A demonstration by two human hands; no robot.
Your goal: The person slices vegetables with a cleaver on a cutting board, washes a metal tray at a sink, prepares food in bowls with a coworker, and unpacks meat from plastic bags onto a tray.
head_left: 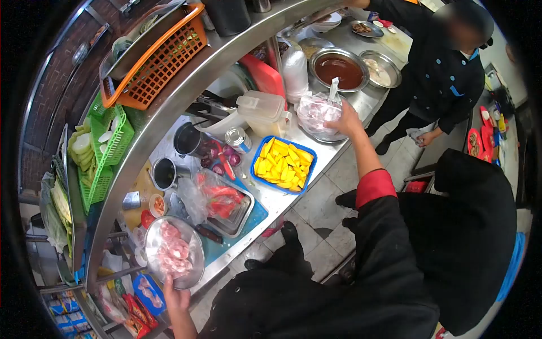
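My left hand (178, 295) grips the near rim of a round metal bowl (195, 248), thumb over the edge. Pieces of raw pink meat (172, 251) lie inside that bowl. Farther along the counter, my right hand (343, 121) is closed on the side of a clear plastic bag (315, 112) with pale pink contents, likely meat. The bag rests on a metal dish (322, 135), which is partly hidden beneath it. Between my hands stands a blue tub (285, 190) of cut yellow pieces (282, 164).
A metal tray (244, 217) holds bagged red food, with a dark-handled knife (209, 234) nearby. A lidded plastic pitcher (262, 113) and a bowl of brown sauce (340, 70) stand farther back. Orange (155, 68) and green baskets (116, 141) sit on the shelf. Another person (443, 73) stands opposite.
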